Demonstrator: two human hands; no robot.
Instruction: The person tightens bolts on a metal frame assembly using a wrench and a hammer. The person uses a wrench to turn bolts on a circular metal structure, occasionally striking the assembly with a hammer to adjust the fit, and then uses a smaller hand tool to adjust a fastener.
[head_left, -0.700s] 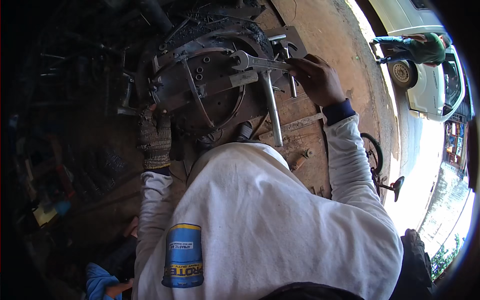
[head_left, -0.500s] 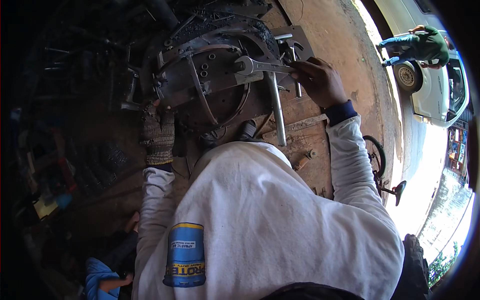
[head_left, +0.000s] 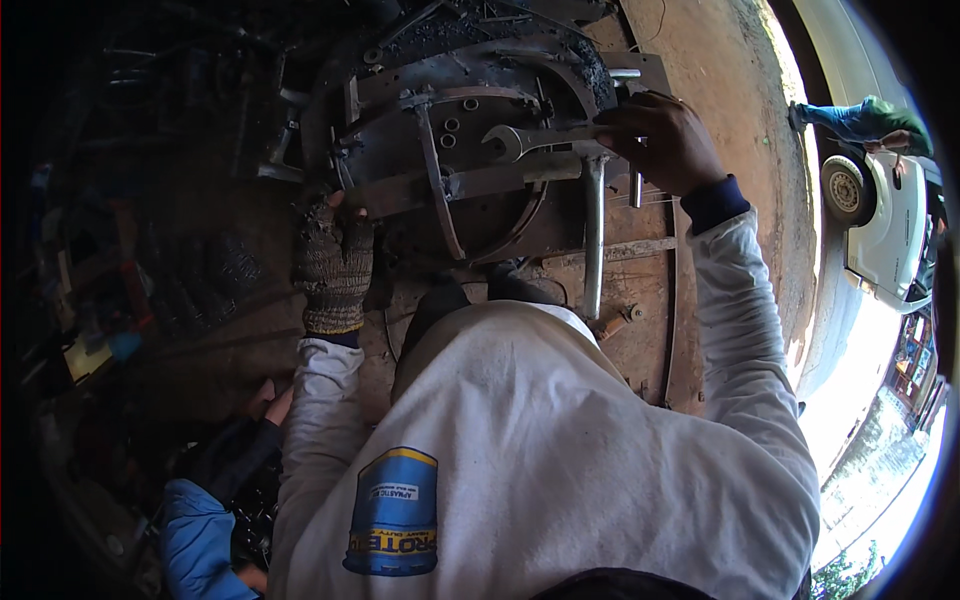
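My right hand (head_left: pixel 665 140) is bare and closed around the handle of an open-ended wrench (head_left: pixel 545 137). The wrench's jaw hangs over a round metal frame (head_left: pixel 433 180), close to three metal rings (head_left: pixel 450 125) lying inside it. My left hand (head_left: pixel 337 262) wears a worn knitted glove with bare fingertips. Its fingers are bent at the left end of a flat metal bar (head_left: pixel 480 180) that crosses the frame, seemingly gripping it; part of the grip is hidden. A bright steel tube (head_left: pixel 594 240) points toward me from the frame's right side.
Dark scrap metal (head_left: pixel 470 30) piles up beyond the frame. A person in blue (head_left: pixel 200 535) sits at lower left. A wooden strip (head_left: pixel 610 252) lies on the ground. A white van (head_left: pixel 885 215) and a person in green (head_left: pixel 890 122) are outside at right.
The view has shifted, so the frame appears farther right. Relative to the frame, my right hand has brought the wrench left, nearer the rings. My left hand stays at the bar's end.
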